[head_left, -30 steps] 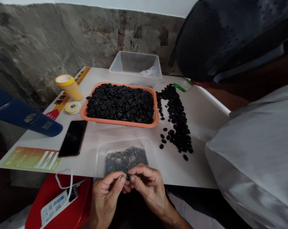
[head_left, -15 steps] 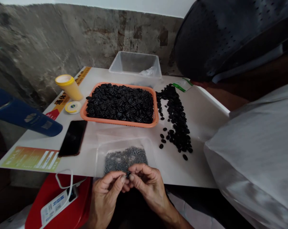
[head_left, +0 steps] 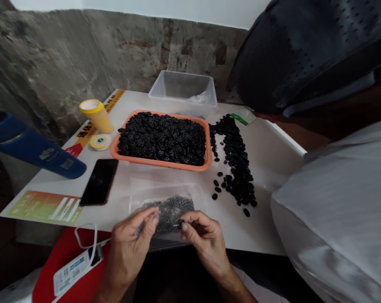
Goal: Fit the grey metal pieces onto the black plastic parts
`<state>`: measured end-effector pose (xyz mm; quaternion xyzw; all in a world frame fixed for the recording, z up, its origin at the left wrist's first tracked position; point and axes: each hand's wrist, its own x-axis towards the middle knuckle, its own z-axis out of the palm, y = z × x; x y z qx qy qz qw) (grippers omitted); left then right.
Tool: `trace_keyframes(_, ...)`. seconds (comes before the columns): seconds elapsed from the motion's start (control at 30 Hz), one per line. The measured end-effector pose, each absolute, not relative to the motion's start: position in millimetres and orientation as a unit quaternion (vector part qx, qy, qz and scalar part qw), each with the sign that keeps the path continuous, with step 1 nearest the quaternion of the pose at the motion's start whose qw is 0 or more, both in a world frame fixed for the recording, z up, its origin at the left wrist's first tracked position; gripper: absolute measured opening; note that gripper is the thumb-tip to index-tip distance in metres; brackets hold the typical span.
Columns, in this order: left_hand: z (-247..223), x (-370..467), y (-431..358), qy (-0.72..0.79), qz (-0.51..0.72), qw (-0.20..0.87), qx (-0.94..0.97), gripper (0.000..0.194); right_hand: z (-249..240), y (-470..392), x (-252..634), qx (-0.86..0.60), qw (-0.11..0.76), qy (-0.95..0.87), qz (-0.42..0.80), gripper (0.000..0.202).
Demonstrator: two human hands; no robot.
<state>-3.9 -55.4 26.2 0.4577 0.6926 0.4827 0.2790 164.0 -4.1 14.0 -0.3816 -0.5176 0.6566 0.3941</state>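
Counter (head_left: 266, 155): white, by a stained wall.
Right hand (head_left: 206, 240): grip pinches a small black part (head_left: 179, 224).
Left hand (head_left: 130, 248): fingers loosely open over the clear tray (head_left: 168, 202).

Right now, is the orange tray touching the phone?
Apart. The head view shows bare white table between the near left corner of the orange tray and the top edge of the black phone.

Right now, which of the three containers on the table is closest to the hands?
The shallow clear tray of small grey parts, at the table's near edge under both hands. The orange basket of black parts sits behind it; the deep clear bin is farthest back.
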Motion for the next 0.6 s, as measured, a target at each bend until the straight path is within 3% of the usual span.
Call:
trace_keyframes(0.07,31,-10,-42,0.677,0.47,0.215,0.525,0.015,16,-6,169,-0.382,0.393,-0.516,0.658,0.006)
trace_keyframes(0.17,36,-1,-15,0.614,0.381,0.213,0.658,0.023,22,-16,176,-0.346,0.385,-0.545,0.66,0.004)
trace_keyframes(0.3,47,38,27,0.512,0.189,0.148,0.824,0.029,37,-31,185,-0.242,0.44,-0.581,0.641,0.01)
trace_keyframes(0.37,53,60,44,0.486,0.152,0.108,0.854,0.031,45,-35,189,-0.222,0.467,-0.582,0.628,0.011)
trace_keyframes(0.6,38,125,82,0.441,0.081,0.178,0.876,0.022,54,-31,199,-0.215,0.492,-0.596,0.597,0.012)
